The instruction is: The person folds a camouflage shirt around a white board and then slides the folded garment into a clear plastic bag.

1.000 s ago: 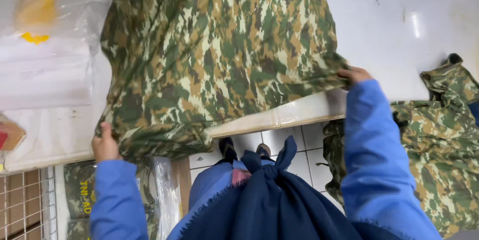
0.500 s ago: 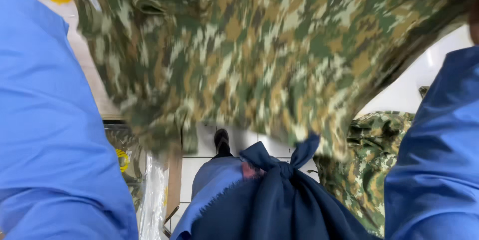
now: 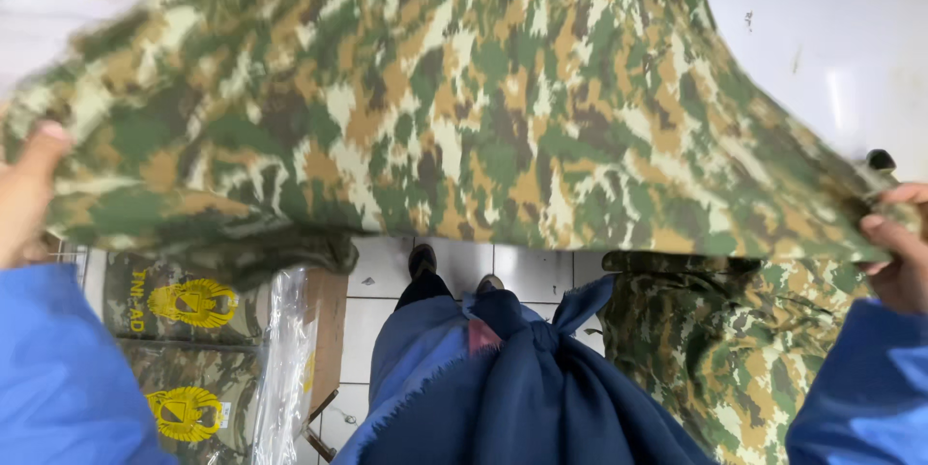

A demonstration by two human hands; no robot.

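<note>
White table (image 3: 851, 30) under a camouflage cloth (image 3: 464, 107), both hands' fingers (image 3: 884, 223) closed on its edges, camouflage pile (image 3: 715, 349) alongside.

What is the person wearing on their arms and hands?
Both arms are covered by plain bright blue long sleeves reaching the wrists, the left sleeve and the right sleeve. The left hand and right hand are bare: no gloves, and no rings or watch visible.

We see that the green and brown camouflage fabric sheet (image 3: 464, 107) has come lower again after being lifted; our left hand (image 3: 24, 196) and right hand (image 3: 894, 243) are visible again, wider apart.
</note>
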